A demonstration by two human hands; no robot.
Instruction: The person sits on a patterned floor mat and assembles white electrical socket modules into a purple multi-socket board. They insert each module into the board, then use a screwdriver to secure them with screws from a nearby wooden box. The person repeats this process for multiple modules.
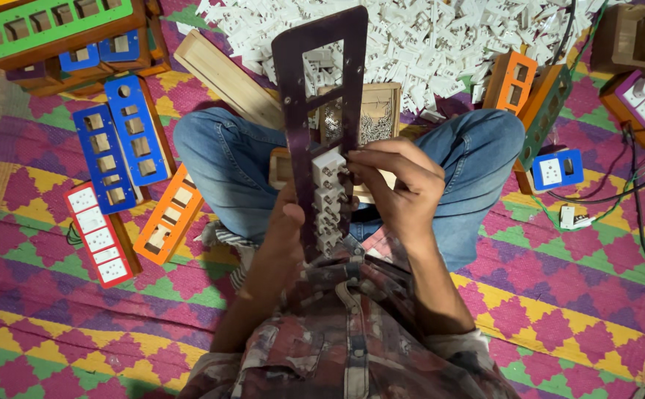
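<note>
I sit cross-legged and hold a long dark purple panel (293, 89) with rectangular cut-outs upright over my lap. My left hand (287, 222) grips its lower left edge from behind. My right hand (396, 185) pinches at a white socket module (328, 168) set in the panel, the top one of several white modules stacked in its lower cut-outs. The upper cut-outs are unfilled.
A heap of white socket parts (441, 37) lies ahead. Blue (123, 133), orange (169, 218), red (101, 236) and green (49, 26) panels on wooden boxes lie left. Orange (511, 81), blue (557, 168) and purple (644, 103) boxes and black cables (633, 192) lie right on the patterned mat.
</note>
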